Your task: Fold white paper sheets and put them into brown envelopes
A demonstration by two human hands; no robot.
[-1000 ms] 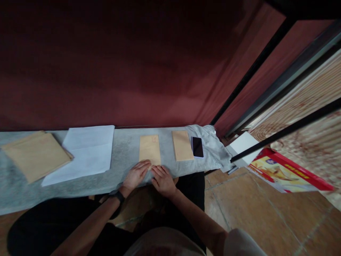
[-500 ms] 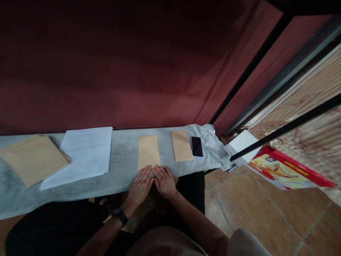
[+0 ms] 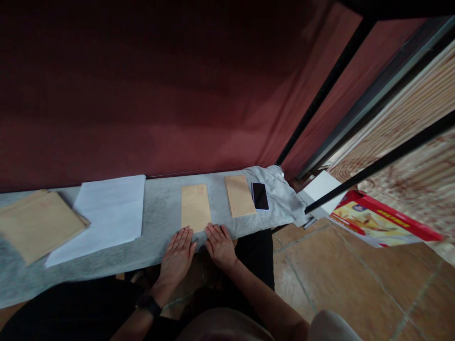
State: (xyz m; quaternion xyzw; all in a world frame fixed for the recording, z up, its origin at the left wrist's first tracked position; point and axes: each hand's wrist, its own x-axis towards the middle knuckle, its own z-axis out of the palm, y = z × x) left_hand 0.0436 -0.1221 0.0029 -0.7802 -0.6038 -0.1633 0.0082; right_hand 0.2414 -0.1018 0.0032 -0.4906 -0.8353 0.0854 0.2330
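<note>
A brown envelope (image 3: 195, 207) lies flat on the grey cloth (image 3: 160, 222) in front of me. My left hand (image 3: 177, 256) rests palm down at the cloth's near edge, fingers stretched out and apart, its fingertips just below the envelope's lower left corner. My right hand (image 3: 220, 245) lies flat beside it, fingers extended, touching the envelope's lower right corner. Neither hand holds anything. A dark watch (image 3: 148, 303) sits on my left wrist.
A second brown envelope stack (image 3: 239, 195) and a black phone (image 3: 260, 195) lie to the right. White paper sheets (image 3: 102, 216) and larger brown envelopes (image 3: 35, 223) lie to the left. A red wall stands behind; a red box (image 3: 381, 222) sits on the tiled floor.
Both hands slid back toward me off the envelope's lower end. The left hand moved left and down, its fingers now spread flat on the cloth's edge.
</note>
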